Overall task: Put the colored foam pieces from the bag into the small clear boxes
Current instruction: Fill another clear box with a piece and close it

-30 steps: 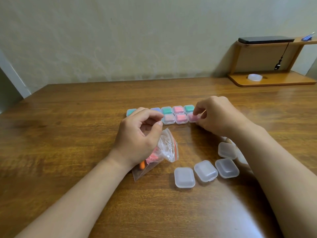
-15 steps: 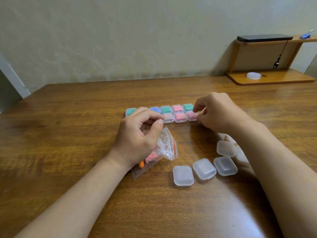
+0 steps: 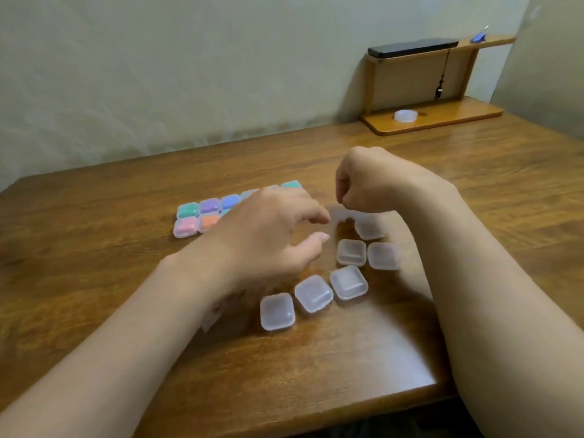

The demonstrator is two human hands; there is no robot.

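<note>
Colored foam pieces (image 3: 209, 220) fill the boxes (image 3: 187, 210) lined up on the tabletop (image 3: 316, 368). Empty clear boxes (image 3: 349, 282) cluster between my wrists. My left hand (image 3: 268, 245) hovers wide and empty. My right hand (image 3: 363, 181) curls downward, and I cannot tell whether it is pinching anything.

The table (image 3: 316, 358) lies bare nearer than the empty boxes (image 3: 348, 282); filled boxes (image 3: 197, 216) block their far left, apparently two rows.

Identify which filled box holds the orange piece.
The orange box, second from left in the near row, right of the pink box; the others visible are teal, purple, blue.
</note>
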